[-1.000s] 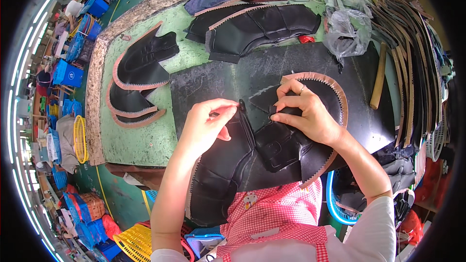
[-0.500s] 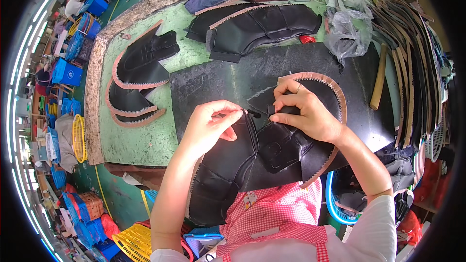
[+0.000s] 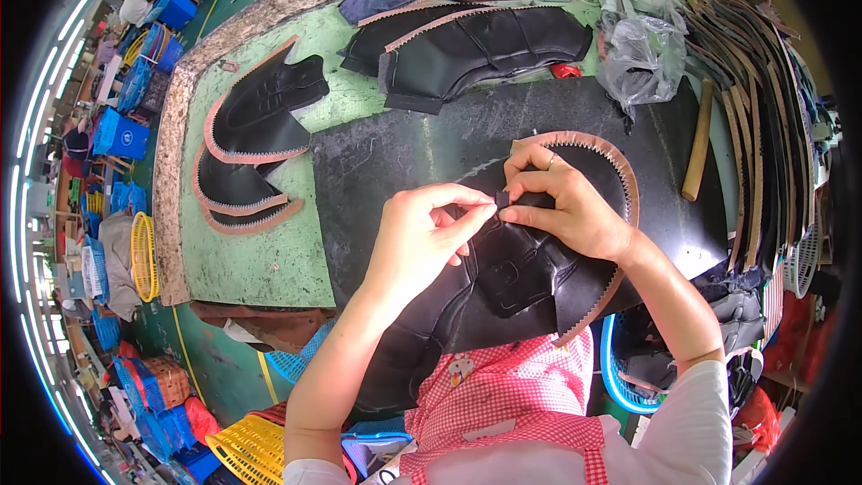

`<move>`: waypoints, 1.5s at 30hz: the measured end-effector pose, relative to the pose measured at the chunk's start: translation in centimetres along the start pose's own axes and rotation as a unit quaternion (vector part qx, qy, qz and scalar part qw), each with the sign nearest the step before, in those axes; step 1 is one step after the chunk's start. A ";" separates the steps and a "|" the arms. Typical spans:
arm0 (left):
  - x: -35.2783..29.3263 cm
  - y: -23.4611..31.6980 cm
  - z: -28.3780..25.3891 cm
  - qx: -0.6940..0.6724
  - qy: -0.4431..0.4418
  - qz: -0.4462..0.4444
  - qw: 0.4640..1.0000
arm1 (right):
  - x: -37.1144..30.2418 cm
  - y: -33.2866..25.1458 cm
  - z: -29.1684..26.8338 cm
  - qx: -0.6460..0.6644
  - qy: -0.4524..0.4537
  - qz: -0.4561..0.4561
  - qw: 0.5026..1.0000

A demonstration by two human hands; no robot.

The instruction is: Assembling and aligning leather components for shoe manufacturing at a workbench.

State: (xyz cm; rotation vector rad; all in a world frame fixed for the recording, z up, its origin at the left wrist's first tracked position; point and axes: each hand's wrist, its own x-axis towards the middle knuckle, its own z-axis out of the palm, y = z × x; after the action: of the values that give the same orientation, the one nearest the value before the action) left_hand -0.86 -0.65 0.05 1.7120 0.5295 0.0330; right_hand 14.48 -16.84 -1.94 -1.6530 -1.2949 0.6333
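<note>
A black leather shoe upper (image 3: 512,280) lies in front of me, its curved right side edged with a tan serrated strip (image 3: 628,175). My right hand (image 3: 567,205) pinches a small black tab of it between thumb and fingers. My left hand (image 3: 426,233) is closed too, thumb and index fingertip meeting right beside that tab. What sits between those two fingertips is too small to make out. Under my left wrist, a second black section (image 3: 395,364) hangs over the near edge of the black work mat (image 3: 377,162).
More black upper pieces lie on the green table, at the left (image 3: 269,117) and at the back (image 3: 485,45). A clear plastic bag (image 3: 642,58), a wooden stick (image 3: 699,144) and a row of hanging strips (image 3: 763,126) are at the right. A blue basket (image 3: 615,377) stands below.
My left hand has moved right, from the left section's upper edge to the tab at my right fingertips. My right hand keeps its pinch nearly in place.
</note>
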 end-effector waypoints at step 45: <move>0.8 1.4 0.8 -0.033 -0.025 0.062 0.997 | 0.0 0.8 -2.5 0.246 -0.085 0.098 0.961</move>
State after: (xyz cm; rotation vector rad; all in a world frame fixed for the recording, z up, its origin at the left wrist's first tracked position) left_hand 0.56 -1.23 0.97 1.6740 0.3800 0.0955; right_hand 16.90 -17.75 -1.52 -1.3382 -0.9885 1.1392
